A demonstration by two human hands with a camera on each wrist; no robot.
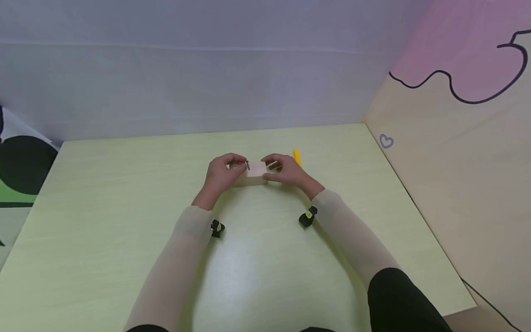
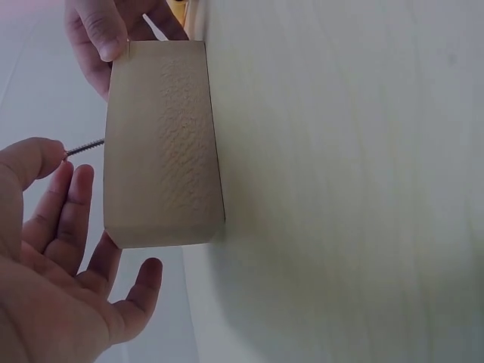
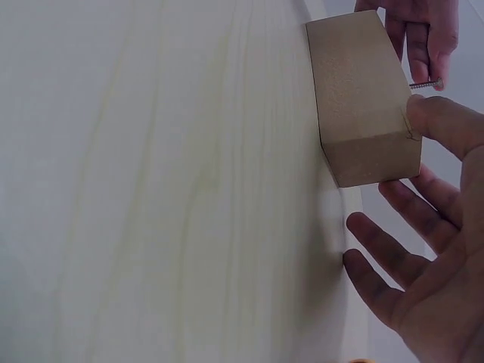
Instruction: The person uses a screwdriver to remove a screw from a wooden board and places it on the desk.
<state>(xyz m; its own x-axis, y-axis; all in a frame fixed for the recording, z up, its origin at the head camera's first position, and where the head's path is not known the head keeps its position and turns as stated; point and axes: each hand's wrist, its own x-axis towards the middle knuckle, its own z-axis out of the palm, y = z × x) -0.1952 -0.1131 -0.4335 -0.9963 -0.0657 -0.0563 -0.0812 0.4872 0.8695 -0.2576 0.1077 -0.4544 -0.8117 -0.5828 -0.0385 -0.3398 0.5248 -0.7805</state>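
Note:
A pale wooden block (image 1: 256, 171) lies on the table in front of me. A threaded metal screw (image 2: 85, 146) stands at its top face, leaning slightly, and the right wrist view shows the screw's head (image 3: 437, 82) too. My left hand (image 1: 220, 176) pinches the screw near its head between thumb and index finger, while its other fingers spread loosely beside the block. My right hand (image 1: 289, 170) holds the block's right end, thumb on the near top edge and fingertips toward the far side. Whether the screw's tip has entered the wood is hidden.
Just beyond my right hand lies a yellow, handle-like object (image 1: 297, 157), partly covered. The light table (image 1: 124, 230) meets a pale back wall (image 1: 186, 92) and a painted panel (image 1: 456, 161) on the right. Small black cameras (image 1: 307, 217) sit at both wrists.

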